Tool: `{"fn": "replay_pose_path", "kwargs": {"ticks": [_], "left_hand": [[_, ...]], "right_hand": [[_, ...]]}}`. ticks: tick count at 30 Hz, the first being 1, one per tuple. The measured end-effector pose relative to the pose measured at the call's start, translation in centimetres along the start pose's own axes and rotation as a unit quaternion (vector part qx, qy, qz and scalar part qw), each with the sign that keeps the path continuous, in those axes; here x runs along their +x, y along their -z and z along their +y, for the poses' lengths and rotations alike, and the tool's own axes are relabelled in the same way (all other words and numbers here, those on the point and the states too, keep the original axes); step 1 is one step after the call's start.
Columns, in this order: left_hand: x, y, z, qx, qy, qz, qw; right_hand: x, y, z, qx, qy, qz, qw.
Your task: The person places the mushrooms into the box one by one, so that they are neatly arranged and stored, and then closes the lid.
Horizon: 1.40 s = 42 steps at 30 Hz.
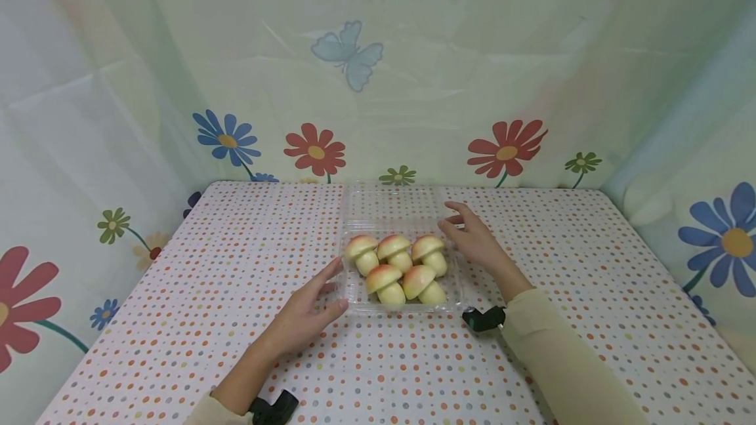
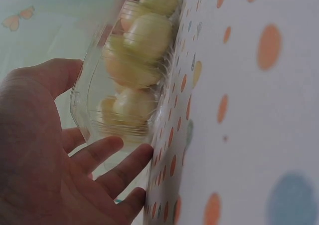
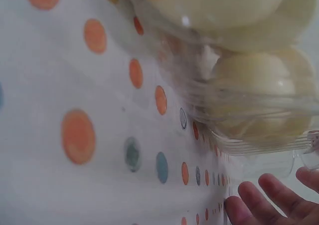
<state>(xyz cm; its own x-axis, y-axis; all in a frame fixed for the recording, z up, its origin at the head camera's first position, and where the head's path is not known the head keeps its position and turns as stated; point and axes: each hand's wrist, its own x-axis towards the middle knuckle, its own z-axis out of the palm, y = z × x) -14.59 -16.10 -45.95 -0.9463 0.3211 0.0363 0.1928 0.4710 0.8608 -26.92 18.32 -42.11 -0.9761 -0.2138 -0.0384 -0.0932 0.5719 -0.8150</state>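
Observation:
A clear plastic clamshell box lies open in the middle of the dotted table, its lid folded flat behind it. Several mushroom-shaped buns with pink caps sit inside. My left hand lies open at the box's front left corner, fingers straight and close to or touching its wall. My right hand is open at the box's back right corner, near the lid's hinge. In the right wrist view its fingertips show below the box.
A tablecloth with coloured dots covers the table. Flowered sheeting walls in the back and both sides. Black wrist straps sit on both forearms.

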Motion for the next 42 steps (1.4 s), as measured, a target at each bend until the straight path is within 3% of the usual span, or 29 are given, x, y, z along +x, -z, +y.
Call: {"fn": "replay_pose_path", "kwargs": {"ticks": [19, 31, 42], "left_hand": [[-0.1, -0.1, 0.1, 0.007, 0.010, 0.004, 0.9999], [-0.1, 0.0, 0.0, 0.004, 0.008, 0.002, 1.0000], [-0.1, 0.0, 0.1, 0.009, 0.008, 0.001, 0.9999]], "right_hand": [[1.4, 0.2, 0.7, 0.074, -0.079, -0.036, 0.994], [1.6, 0.2, 1.0, 0.131, -0.073, -0.042, 0.988], [1.4, 0.0, 0.9, 0.147, -0.081, -0.026, 0.985]]}}
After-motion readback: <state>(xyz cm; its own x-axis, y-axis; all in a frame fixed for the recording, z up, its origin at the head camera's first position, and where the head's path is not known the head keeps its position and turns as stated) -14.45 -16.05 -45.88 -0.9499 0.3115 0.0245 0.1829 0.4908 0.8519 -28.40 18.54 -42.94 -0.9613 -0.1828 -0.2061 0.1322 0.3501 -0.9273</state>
